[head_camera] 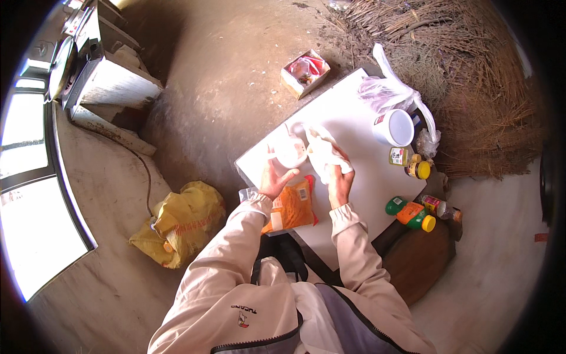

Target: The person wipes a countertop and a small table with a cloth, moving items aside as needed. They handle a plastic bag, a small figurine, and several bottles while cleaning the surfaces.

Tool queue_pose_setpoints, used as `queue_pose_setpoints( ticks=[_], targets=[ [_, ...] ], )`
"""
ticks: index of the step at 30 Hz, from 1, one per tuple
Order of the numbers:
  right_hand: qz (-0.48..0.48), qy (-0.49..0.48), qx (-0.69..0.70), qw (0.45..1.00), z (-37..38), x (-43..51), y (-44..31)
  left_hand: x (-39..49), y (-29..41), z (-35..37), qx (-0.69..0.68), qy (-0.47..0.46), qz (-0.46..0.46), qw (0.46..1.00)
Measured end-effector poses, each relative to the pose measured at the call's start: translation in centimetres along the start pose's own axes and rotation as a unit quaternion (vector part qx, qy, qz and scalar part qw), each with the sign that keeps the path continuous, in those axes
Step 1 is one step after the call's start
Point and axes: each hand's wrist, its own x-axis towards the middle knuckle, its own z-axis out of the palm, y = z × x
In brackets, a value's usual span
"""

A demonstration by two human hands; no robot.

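My left hand (272, 179) is at the near left side of a round white container (289, 151), its thumb and fingers around the edge. Glare washes out the container's outline, and its contents cannot be told. In my right hand (340, 186) is a crumpled white cloth (325, 152), bunched up just right of the container. Both hands are over a white-topped table (362, 194). Below my left hand lies a clear-and-orange packet (292, 205) with a red edge, partly hidden by my sleeve.
Along the table's right side stand a white lidded tub (393, 127), a plastic bag (389, 95), small jars (417, 170) and a green bottle (411, 214). A cardboard box (305, 73) is on the floor beyond. A yellow sack (183, 223) lies left, dry brushwood (477, 97) right.
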Motion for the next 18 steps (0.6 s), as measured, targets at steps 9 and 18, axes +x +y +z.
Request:
queue_pose_setpoints(
  ticks=[9, 18],
  targets=[
    [-0.259, -0.204, -0.378, 0.865, 5.1, 1.2, 1.6, -0.1, -3.6, 2.8, -0.109, 0.066, -0.01, 0.992],
    [-0.234, -0.104, -0.357, 0.898, 7.3, 2.1, 3.3, -0.6, -3.4, 3.0, -0.14, 0.029, -0.101, 0.985]
  ],
)
